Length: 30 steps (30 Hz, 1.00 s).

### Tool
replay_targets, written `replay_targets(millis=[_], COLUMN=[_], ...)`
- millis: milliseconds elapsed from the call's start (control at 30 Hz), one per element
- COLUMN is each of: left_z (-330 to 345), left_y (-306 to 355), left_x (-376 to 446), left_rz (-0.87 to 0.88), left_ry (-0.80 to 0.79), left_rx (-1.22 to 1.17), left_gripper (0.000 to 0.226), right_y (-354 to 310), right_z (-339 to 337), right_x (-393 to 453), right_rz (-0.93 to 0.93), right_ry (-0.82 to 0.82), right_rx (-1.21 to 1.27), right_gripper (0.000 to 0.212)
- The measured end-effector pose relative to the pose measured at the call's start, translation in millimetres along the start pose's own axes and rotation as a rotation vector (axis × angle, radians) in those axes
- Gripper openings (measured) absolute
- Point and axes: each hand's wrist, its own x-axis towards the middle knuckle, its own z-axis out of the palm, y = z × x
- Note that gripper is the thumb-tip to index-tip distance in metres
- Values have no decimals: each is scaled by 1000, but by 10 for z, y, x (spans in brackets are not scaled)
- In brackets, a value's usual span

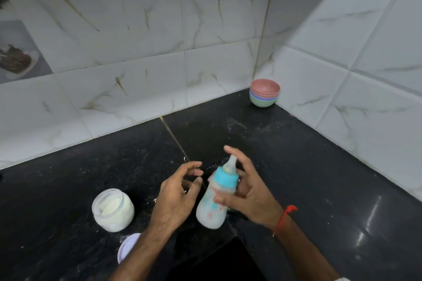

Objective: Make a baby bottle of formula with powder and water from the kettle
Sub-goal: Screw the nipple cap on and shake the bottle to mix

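Mixing appears to be the step in hand. The baby bottle (213, 201) is held tilted above the black worktop (319, 178), between the two hands, with its blue collar (226, 178) and teat (231, 163) fitted and pointing up and away. The bottle is gripped by the right hand (247, 189), whose fingers are curled round its body just below the collar. The left hand (177, 191) is kept just beside the bottle, its fingers loosely bent and holding nothing; contact with the bottle cannot be confirmed.

For a good result, the collar should be checked for tightness before any shaking, and the teat should be kept clear of the fingers (leakage at the thread is the likely fault). A firm grip on the body is advised, since the bottle is blurred and probably in motion.

Cloudy white liquid is seen inside the bottle, filling most of it. An open glass jar (113, 210) stands on the worktop to the left and is partly filled with pale powder; its lid (127, 247) lies nearer the camera, beside the left forearm. A stack of coloured bowls (265, 96) sits in the far corner, contents not visible. No kettle is in view.
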Motion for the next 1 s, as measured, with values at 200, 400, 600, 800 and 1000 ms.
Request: replay_targets(millis=[200, 400, 600, 800, 1000], left_z=[-7, 21, 2, -26, -103], left_y=[-15, -7, -22, -29, -78], left_x=[-69, -91, -124, -48, -8], left_rz=[10, 1, 13, 16, 21], left_ry=[15, 13, 22, -13, -3], left_rx=[1, 28, 11, 37, -3], left_gripper=[39, 42, 40, 40, 36], right_y=[39, 24, -35, 26, -45], right_z=[-233, -184, -305, -157, -268], right_x=[110, 1, 137, 18, 173], right_rz=[-167, -6, -192, -25, -208], right_ry=[699, 57, 789, 16, 797], right_rx=[749, -7, 783, -43, 738], right_gripper=[73, 89, 64, 89, 53])
